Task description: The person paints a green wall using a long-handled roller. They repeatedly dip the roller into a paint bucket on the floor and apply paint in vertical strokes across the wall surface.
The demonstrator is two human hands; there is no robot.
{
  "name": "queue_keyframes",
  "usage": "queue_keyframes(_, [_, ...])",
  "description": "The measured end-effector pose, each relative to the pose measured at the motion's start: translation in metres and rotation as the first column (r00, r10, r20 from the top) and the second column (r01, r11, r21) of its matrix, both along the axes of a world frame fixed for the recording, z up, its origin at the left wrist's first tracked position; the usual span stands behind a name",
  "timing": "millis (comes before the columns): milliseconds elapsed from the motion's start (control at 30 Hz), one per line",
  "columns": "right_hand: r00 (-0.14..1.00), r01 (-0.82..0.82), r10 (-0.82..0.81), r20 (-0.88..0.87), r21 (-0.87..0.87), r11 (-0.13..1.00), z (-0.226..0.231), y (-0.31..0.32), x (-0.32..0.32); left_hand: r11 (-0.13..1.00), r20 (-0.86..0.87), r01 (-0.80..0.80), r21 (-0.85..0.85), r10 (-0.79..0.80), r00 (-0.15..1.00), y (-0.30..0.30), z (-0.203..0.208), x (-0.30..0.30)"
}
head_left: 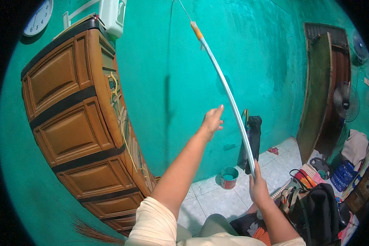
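My right hand [258, 186] is wrapped round the lower part of a long whitish pole [237, 112]. From there the pole slants up and left in front of a green wall [151, 82]. An orange-yellow handle [197, 32] is fixed at its top, with a thin metal rod [185, 10] running on past the upper edge; whatever is on its end is out of view. My left hand [212, 123] is raised left of the pole, apart from it, fingers spread and holding nothing. On the tiled floor below stands a small bucket [229, 183] with green paint on its inside.
A tall brown drawer cabinet [82, 119] stands at the left, with a white plastic item [112, 18] on top. A black umbrella-like bundle [254, 135] leans on the wall. Bags [315, 209] and cloths lie at the right, near a fan [345, 103] and a door [315, 98].
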State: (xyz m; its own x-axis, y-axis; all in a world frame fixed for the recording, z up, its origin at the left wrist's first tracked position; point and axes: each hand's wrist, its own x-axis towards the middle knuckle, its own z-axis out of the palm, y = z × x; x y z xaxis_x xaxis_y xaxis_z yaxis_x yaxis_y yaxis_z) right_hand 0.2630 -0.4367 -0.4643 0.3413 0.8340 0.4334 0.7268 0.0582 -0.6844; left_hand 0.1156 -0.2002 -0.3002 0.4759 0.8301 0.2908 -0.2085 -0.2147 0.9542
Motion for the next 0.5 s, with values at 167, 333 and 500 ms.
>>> queue_keyframes(167, [0.998, 0.046, -0.051, -0.032, -0.139, 0.989, -0.085, -0.110, 0.008, 0.980, 0.085, 0.193, -0.054, -0.188, 0.978, -0.011, -0.053, 0.023])
queue_keyframes(333, [0.934, 0.120, -0.168, -0.316, -0.166, 0.979, -0.137, -0.180, -0.023, 0.971, 0.088, 0.213, 0.104, -0.222, 0.971, -0.056, -0.128, 0.040])
queue_keyframes(500, [0.992, -0.034, 0.031, -0.121, -0.016, 0.999, -0.119, -0.157, -0.024, 0.965, 0.132, 0.071, 0.251, -0.107, 0.985, -0.074, -0.086, 0.029])
